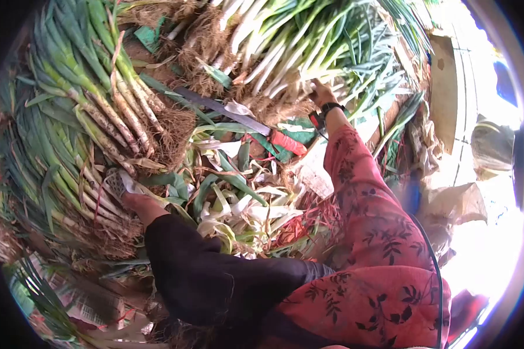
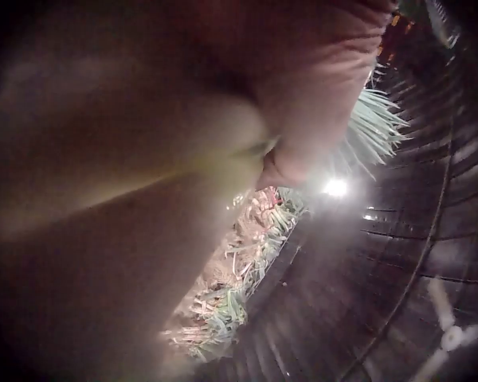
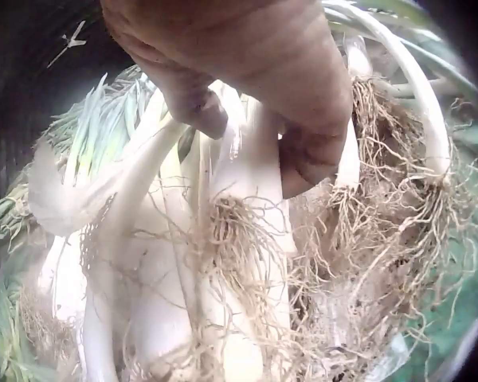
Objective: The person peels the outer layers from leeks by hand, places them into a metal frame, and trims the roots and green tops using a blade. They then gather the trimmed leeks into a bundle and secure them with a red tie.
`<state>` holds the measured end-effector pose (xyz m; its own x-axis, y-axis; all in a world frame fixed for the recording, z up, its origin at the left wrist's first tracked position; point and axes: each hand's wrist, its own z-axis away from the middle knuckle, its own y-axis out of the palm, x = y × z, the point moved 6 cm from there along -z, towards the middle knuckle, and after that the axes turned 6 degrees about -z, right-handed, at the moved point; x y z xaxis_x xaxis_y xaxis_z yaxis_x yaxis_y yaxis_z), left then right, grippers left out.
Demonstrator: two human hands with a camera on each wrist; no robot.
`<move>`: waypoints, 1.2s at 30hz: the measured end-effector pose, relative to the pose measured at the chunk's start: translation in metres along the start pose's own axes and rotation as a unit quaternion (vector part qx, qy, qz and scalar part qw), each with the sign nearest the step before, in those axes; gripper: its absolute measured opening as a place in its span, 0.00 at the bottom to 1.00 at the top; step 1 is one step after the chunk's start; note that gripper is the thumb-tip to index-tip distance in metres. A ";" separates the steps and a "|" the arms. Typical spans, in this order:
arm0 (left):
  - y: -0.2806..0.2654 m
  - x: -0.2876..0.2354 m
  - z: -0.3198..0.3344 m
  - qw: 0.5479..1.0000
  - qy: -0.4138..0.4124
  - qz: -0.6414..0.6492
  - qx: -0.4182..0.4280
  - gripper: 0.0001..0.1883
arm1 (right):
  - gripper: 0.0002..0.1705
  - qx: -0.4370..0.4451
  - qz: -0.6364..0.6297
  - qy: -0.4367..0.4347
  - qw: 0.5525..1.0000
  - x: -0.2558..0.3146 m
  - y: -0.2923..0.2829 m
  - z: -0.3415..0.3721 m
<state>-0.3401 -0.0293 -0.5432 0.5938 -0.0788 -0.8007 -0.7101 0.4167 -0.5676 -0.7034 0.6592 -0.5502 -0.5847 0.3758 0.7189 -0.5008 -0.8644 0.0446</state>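
Observation:
My right hand (image 1: 320, 93) grips a white green-onion stalk (image 3: 255, 151) between thumb and curled fingers, over the front of a pile of cleaned green onions (image 1: 285, 52). Brown stringy roots (image 3: 235, 231) hang below that grip in the right wrist view. On the other side, my left hand (image 1: 141, 203) reaches into soil-stained, rooted green onions (image 1: 102, 200). Something whitish and patterned (image 1: 119, 183) covers its fingers. The left wrist view is blurred close up, with a fingertip (image 2: 279, 171) beside a pale yellow streak; I cannot tell whether this hand holds anything.
A long flat blade (image 1: 227, 113) with a red-wrapped handle (image 1: 288, 142) lies between the piles. Peeled leaves and skins (image 1: 239, 215) cover the ground in front of me, beside red ties (image 1: 300, 230). Another bundle of unpeeled green onions (image 1: 87, 75) lies at upper left.

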 end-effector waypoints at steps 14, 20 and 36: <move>-0.003 0.021 0.001 1.000 -0.014 0.013 -0.008 0.13 | 0.29 0.002 0.889 -0.243 0.387 0.041 0.062 0.008; -0.002 0.028 0.003 1.000 -0.023 0.018 -0.005 0.13 | 0.36 -0.041 0.746 -0.192 0.637 0.043 0.055 0.031; -0.014 0.017 0.009 0.996 -0.051 0.072 0.030 0.13 | 0.18 -0.020 0.692 -0.281 0.665 0.052 0.057 0.071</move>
<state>-0.3167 -0.0281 -0.5478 0.5252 0.0767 -0.8475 -0.7682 0.4712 -0.4335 -0.7170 0.6056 -0.4610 -0.1784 -0.9638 0.1984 0.2453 -0.2388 -0.9396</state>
